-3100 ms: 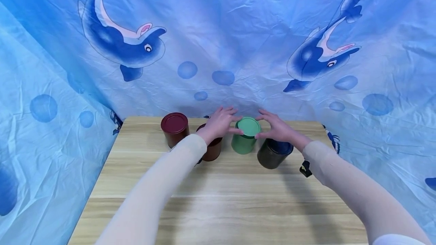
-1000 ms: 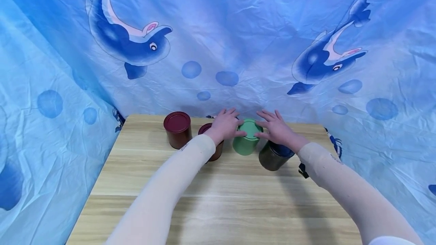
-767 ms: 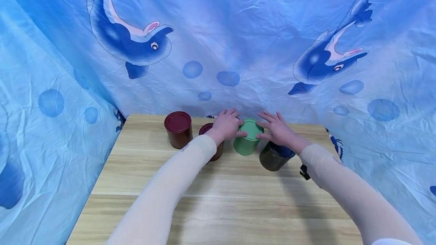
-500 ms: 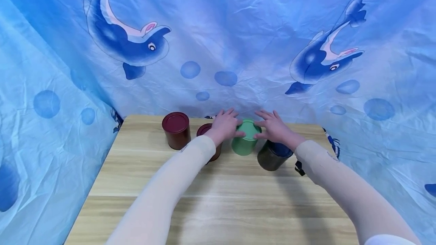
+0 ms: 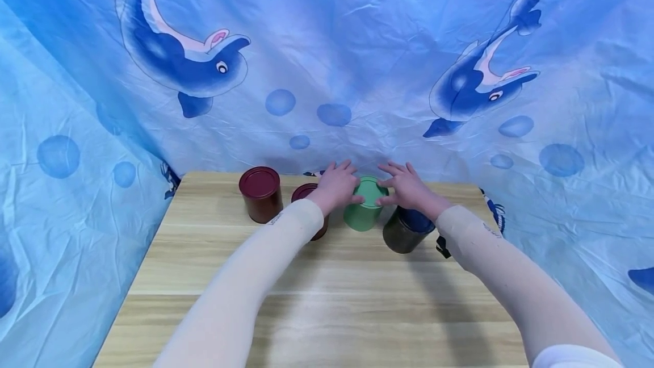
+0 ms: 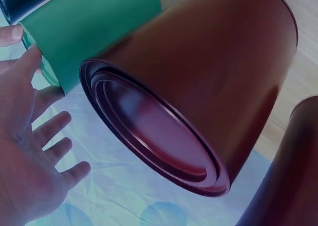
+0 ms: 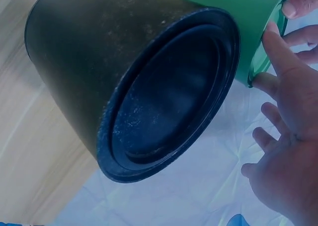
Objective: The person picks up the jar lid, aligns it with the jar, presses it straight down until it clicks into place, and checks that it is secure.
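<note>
A green can [image 5: 360, 219] with a light green lid [image 5: 369, 191] stands upright at the back of the table, between my hands. My left hand [image 5: 337, 185] touches the left of the lid's rim with thumb and forefinger, the other fingers spread out behind. On the rim's right side, my right hand [image 5: 406, 187] rests its thumb and forefinger, its other fingers fanned out. In the left wrist view a brown can [image 6: 213, 62] with a dark red lid stands beside the left hand. A black can [image 7: 104, 52] with a dark blue lid stands under the right wrist.
Another dark red can [image 5: 261, 200] stands at the far left of the row. The wooden table [image 5: 368, 300] ends just behind the cans, at a blue dolphin-print curtain [image 5: 327, 44]. A small black strap end [image 5: 442, 247] shows under the right forearm.
Three seconds ago a dark band showed under the green lid's front edge; now the lid sits flush. Both hands stay at its rim, their rear fingers spread wider. The head view shifts slightly.
</note>
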Demonstrator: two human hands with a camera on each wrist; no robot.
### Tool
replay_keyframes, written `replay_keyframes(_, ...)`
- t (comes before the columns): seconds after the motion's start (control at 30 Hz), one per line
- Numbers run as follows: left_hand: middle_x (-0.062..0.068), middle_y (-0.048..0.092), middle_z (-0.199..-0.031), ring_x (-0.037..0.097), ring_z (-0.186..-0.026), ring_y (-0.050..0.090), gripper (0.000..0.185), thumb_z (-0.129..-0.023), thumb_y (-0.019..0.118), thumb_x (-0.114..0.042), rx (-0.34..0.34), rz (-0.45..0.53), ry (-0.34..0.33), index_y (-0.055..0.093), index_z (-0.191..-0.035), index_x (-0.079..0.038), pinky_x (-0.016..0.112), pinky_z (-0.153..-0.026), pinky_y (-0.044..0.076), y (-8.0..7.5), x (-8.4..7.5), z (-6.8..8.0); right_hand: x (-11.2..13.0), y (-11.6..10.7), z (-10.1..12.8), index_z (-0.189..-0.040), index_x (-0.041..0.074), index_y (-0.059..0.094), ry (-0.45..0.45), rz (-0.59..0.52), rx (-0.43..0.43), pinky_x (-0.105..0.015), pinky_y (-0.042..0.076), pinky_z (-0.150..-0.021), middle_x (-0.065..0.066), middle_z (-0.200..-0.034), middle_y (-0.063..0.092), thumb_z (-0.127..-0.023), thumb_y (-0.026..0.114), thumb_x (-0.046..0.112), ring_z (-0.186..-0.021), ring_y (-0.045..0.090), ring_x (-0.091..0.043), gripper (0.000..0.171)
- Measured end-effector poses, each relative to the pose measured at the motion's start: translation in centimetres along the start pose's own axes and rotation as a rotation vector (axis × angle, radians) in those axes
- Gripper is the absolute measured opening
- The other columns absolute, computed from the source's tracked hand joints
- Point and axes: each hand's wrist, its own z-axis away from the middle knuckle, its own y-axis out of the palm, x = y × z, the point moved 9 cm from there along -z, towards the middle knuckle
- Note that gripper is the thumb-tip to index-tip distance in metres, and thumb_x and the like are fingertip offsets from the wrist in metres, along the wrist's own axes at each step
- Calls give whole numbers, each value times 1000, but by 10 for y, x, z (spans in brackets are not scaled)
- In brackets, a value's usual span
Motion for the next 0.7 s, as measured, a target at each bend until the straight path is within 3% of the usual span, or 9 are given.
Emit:
replay_keyframes(0.23,3,41,-169,30,-163,22,66,-102,54,-71,6,-17,-26,59,-155,-31,58,-130,24,4,-1,-2,-10,6,4,-140,4,71,30,-2,-4,-81,19,-120,-25,-165,42,-92,85,40,-154,32,-51,62)
replay_keyframes(0.47,3,49,-162,27,-157,33,66,-101,57,-70,-73,39,-28,62,-153,-30,55,-126,34,-3,-2,4,-13,-1,10,-141,4,70,12,-24,-54,-79,16,-122,-25,-164,44,-90,86,40,-154,33,-51,64)
replay_keyframes(0.7,7,42,-169,30,-161,28,71,-103,54,-70,-127,18,19,55,-159,-27,56,-130,24,-15,-1,19,-4,-16,20,-142,4,69,-29,27,-71,-75,17,-124,-25,-161,49,-92,85,40,-153,37,-48,63)
